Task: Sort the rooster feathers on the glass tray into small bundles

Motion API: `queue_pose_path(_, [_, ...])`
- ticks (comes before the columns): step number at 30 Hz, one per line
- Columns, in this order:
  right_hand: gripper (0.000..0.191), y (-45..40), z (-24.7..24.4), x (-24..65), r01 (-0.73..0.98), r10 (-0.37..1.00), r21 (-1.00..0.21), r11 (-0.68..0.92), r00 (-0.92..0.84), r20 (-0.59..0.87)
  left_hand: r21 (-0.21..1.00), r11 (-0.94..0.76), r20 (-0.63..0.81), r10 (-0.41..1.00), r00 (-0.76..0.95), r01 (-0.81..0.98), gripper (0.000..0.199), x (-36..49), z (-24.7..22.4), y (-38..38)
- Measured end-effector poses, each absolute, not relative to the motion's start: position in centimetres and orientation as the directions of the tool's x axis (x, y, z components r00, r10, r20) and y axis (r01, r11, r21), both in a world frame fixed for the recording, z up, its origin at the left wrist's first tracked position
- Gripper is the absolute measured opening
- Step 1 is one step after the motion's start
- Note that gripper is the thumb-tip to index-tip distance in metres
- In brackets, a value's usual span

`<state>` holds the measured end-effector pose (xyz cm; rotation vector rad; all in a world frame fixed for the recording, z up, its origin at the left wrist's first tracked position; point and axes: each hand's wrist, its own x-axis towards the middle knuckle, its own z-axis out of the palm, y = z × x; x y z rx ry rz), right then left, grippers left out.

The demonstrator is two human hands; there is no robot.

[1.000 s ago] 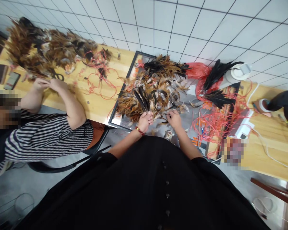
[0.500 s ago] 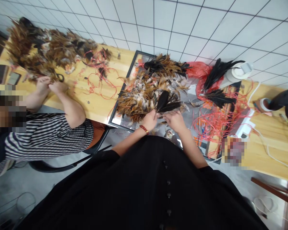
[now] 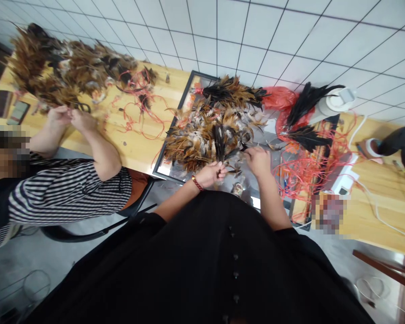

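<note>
My left hand (image 3: pixel 212 174), with a red bead bracelet at the wrist, is closed round the quill ends of a small bunch of black feathers (image 3: pixel 220 143). The bunch points away from me over a heap of brown and white feathers (image 3: pixel 185 141). To its right, my right hand (image 3: pixel 259 161) has its fingers pinched on a dark feather (image 3: pixel 244 147), of which only a short part shows. A gap separates the two hands.
Behind the heap lies a tied bundle of black and brown feathers (image 3: pixel 234 90). Red plastic bags (image 3: pixel 280 100), black feather bundles (image 3: pixel 308 137) and tangled red string (image 3: pixel 297 173) are at right. At left, a co-worker's hands (image 3: pixel 70 118) work beside more feathers (image 3: pixel 77 63).
My right hand has moved right and slightly away from my left hand. The black feathers in my left hand, fanned to the right before, now point more straight ahead.
</note>
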<state>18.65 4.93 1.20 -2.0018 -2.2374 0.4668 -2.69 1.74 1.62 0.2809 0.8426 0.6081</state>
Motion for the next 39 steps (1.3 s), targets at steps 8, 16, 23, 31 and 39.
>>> queue_pose_path(8, [0.025,6.0,-2.3,16.1,0.843,0.951,-0.534,-0.070,-0.106,-0.292,0.391,0.648,-0.624,0.709,0.330,-0.653,0.016,-4.8,2.0,2.2])
queue_pose_path(16, [0.018,9.2,-5.7,9.6,0.367,0.861,-0.780,-0.507,0.166,-0.482,0.425,0.526,-0.640,0.750,0.167,-0.737,0.027,-5.5,2.8,2.7])
queue_pose_path(23, [0.030,7.9,-3.3,13.5,-0.014,0.819,-0.818,-0.574,-0.008,-0.574,0.442,0.524,-0.658,0.741,0.133,-0.729,0.028,-5.5,2.1,2.7])
queue_pose_path(31, [0.030,5.2,-0.9,16.2,-0.238,0.785,-0.750,-0.617,-0.261,-0.562,0.441,0.612,-0.639,0.728,0.249,-0.657,0.026,-2.9,1.8,3.8])
queue_pose_path(39, [0.025,4.3,-2.6,17.6,0.069,0.801,-0.812,-0.579,-0.138,-0.583,0.339,0.527,-0.619,0.749,0.237,-0.779,0.022,-2.0,2.7,6.2])
